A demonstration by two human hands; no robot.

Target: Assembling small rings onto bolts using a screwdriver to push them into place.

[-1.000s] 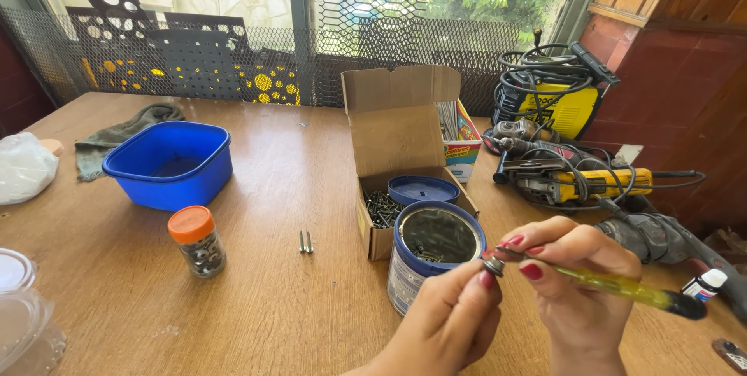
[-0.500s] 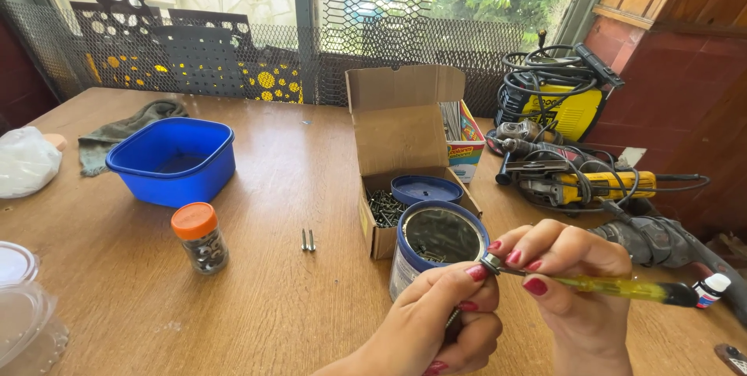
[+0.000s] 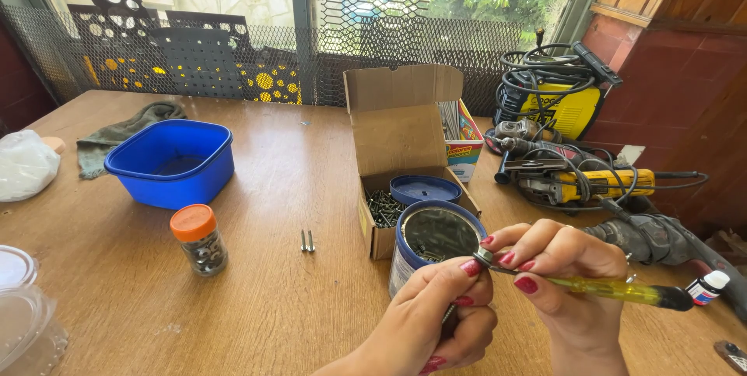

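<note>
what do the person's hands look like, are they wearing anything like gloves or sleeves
Both hands are bare: no gloves, and no sleeves in view. The left hand and the right hand have neat, rounded fingernails painted a glossy red to pink. No watch or bracelet shows on either wrist, as far as the picture reaches. A small glint near the right hand's fingers is too small to identify.

Blue tub (image 3: 173, 164), orange-lidded jar (image 3: 198, 239), yellow-handled screwdriver (image 3: 615, 290), brown box (image 3: 399, 139)

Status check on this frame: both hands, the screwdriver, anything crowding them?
Left hand pinching a small screw. Right hand holds yellow screwdriver, tip at screw. Open blue tin just behind the hands, cardboard box beyond.
</note>
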